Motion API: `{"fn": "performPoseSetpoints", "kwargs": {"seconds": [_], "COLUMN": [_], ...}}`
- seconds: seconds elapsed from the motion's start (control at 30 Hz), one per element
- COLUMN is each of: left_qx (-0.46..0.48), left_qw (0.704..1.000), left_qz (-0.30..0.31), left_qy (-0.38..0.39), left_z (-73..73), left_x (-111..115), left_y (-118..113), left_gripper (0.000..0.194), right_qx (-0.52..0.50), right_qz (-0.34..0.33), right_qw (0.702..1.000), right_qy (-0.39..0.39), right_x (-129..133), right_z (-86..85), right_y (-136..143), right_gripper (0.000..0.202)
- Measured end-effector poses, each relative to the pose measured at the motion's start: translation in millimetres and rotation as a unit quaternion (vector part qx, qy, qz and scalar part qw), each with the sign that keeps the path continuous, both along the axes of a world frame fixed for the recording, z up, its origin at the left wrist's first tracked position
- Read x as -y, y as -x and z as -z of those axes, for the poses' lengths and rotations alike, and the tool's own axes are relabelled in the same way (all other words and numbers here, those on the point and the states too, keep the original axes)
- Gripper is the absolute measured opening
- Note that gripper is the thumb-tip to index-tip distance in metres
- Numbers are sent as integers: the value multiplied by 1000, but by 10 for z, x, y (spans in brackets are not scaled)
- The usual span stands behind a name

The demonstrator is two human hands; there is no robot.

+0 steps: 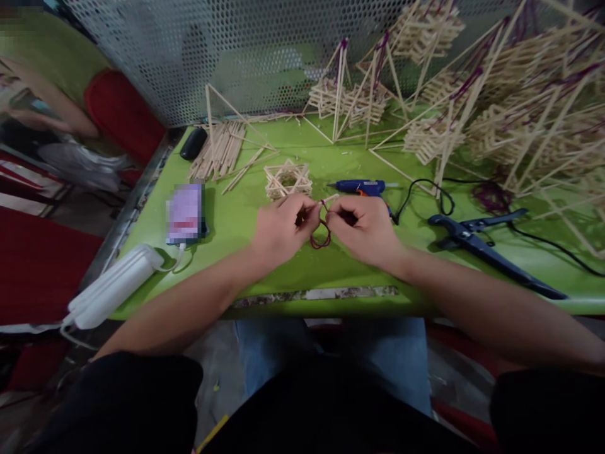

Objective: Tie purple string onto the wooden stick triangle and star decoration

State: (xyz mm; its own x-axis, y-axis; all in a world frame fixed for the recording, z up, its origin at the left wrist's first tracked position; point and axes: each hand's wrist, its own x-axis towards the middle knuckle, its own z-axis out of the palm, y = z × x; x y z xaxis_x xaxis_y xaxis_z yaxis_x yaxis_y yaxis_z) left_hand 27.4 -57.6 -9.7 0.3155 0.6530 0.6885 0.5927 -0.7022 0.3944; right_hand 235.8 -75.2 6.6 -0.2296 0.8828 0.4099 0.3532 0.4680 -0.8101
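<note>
A dark red cord (320, 238) hangs in a small loop between my two hands, over the green table. My left hand (287, 230) pinches it from the left, fingertips together. From the right, my right hand (366, 228) grips it the same way, close to the left fingertips. A pale stick end (331, 199) shows just above the fingers; I cannot tell whether it is held. Right behind my left hand sits a star-shaped frame of stacked wooden sticks (289, 179). A blue glue gun (360, 186) lies beyond my right hand, partly covered by it.
Loose sticks (221, 148) and a black case (193, 144) lie back left. Nearer are a phone (185, 213) and a white power bank (115, 287). Finished stick lanterns (510, 107) crowd the right back. Cutters (477, 236) and a black cable (543, 233) lie right. A person (57, 82) sits far left.
</note>
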Motion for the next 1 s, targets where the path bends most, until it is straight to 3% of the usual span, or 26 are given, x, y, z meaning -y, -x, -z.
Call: {"fn": "performPoseSetpoints", "kwargs": {"seconds": [1.0], "left_qx": [15], "left_qw": [999], "left_qz": [6], "left_qy": [-29], "left_z": [-41], "left_x": [67], "left_y": [-42], "left_gripper": [27], "right_qx": [13], "right_qz": [-7], "right_qw": [996], "right_qy": [-88], "right_x": [48], "right_z": [-70], "right_y": [-11], "right_gripper": [25]}}
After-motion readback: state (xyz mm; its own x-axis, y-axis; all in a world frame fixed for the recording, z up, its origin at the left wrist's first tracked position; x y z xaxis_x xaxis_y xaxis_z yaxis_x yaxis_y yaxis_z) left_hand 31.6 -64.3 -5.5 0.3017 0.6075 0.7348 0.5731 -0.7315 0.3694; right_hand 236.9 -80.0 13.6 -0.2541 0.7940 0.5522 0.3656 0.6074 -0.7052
